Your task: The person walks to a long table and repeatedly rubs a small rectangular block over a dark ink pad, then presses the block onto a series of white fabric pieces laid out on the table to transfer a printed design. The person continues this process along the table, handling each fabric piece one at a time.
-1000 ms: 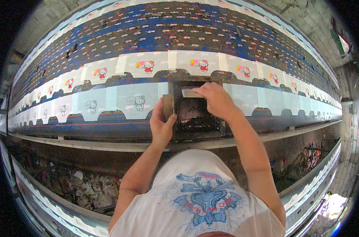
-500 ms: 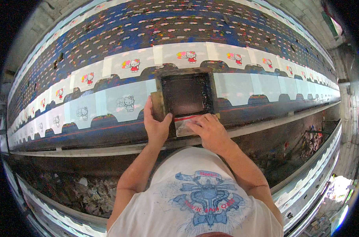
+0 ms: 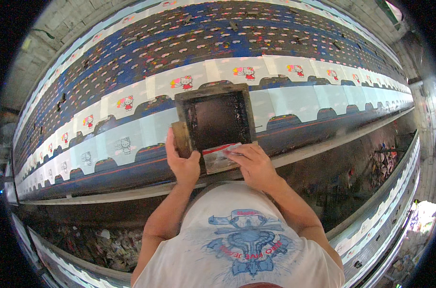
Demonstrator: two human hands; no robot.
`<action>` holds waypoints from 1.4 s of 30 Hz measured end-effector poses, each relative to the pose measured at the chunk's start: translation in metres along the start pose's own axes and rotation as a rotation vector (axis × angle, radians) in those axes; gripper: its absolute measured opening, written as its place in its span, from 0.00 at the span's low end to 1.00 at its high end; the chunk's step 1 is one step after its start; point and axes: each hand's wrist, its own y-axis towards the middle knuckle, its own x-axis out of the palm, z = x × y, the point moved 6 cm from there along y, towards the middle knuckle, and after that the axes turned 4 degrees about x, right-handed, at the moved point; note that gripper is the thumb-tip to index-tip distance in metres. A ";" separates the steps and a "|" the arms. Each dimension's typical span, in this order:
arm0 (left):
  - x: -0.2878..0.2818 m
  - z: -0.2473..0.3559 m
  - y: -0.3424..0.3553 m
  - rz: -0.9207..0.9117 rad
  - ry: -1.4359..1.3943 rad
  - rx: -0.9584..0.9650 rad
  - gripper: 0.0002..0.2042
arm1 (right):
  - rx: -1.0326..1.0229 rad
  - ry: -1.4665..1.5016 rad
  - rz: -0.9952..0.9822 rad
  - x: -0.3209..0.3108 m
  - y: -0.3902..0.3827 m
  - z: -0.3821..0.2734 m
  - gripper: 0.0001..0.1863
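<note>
Head view: my left hand (image 3: pixel 183 168) clasps the screen-printing frame (image 3: pixel 212 91), my right hand (image 3: pixel 256 165) pinches the squeegee (image 3: pixel 220 165), probably light, stiff, best held mid-handle.

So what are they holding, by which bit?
The left hand holds the brown block beside the dark frame by its lower end; the right hand holds the red-striped tool by its right end.

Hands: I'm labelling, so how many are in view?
2: left hand gripping the brown block left of the framed screen, right hand holding the red-striped tool at its near edge.
</note>
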 end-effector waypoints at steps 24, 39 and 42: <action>0.120 -0.001 -0.021 -0.017 0.076 -0.207 0.47 | -0.155 -0.049 -0.424 -0.084 0.046 0.116 0.22; 0.113 -0.024 -0.018 -0.016 -0.158 -0.221 0.41 | -0.040 -0.120 -0.241 -0.061 0.109 0.144 0.26; 0.116 -0.019 -0.020 -0.027 -0.256 -0.201 0.42 | -0.037 -0.133 -0.249 -0.062 0.085 0.125 0.27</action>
